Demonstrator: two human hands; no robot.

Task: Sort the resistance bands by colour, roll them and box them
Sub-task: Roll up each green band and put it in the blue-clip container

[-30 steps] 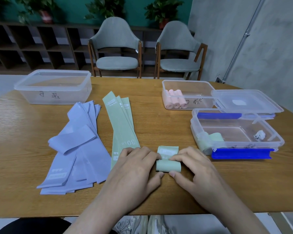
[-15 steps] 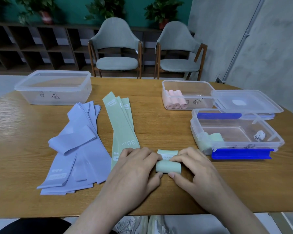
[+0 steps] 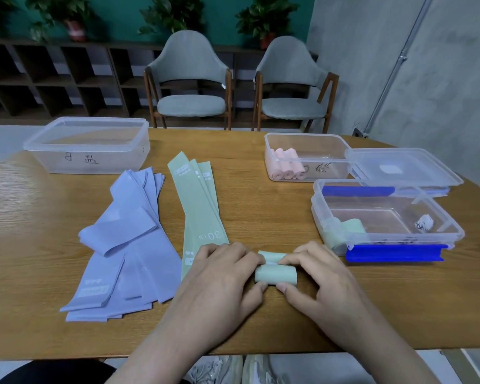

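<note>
While the pale green rubber resistance band roll (image 3: 275, 273) lay at lower centre of the frame, long axis left-to-right, the left hand (image 3: 222, 275) and right hand (image 3: 317, 273) pinched its ends; its short unrolled tail pointed toward the top.

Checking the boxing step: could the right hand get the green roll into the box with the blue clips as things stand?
Probably yes. The box with the blue clips sits lidless just beyond the right hand, nothing lies between, and bare floor shows beside its green rolls.
</note>
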